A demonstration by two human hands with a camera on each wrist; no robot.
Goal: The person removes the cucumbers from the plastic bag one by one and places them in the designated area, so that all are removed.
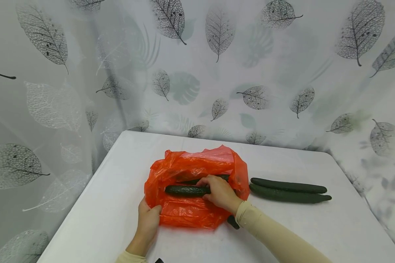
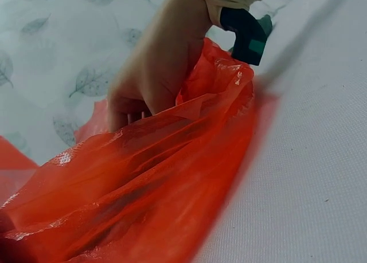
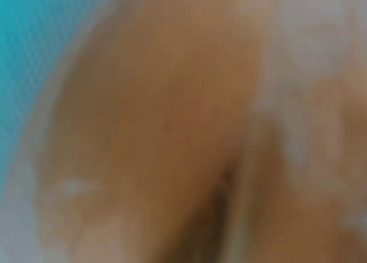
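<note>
An orange-red plastic bag (image 1: 191, 215) lies on the table with its mouth spread open. My left hand (image 1: 148, 219) grips the bag's left edge, thumb on top. Reaching into the mouth, my right hand (image 1: 222, 193) holds a dark green cucumber (image 1: 184, 190) by its right part, fingers and thumb around it. Behind it in the bag, another cucumber (image 1: 224, 177) is partly covered. In the left wrist view the right hand (image 2: 155, 62) dips behind the bag's film (image 2: 149, 177), which hides its fingertips. The right wrist view is a close blur of skin.
Two long cucumbers (image 1: 289, 193) lie side by side on the white table (image 1: 283, 226), right of the bag. A dark device (image 2: 243, 34) sits at the right wrist. Leaf-patterned curtains (image 1: 217, 73) hang behind the table and along its sides.
</note>
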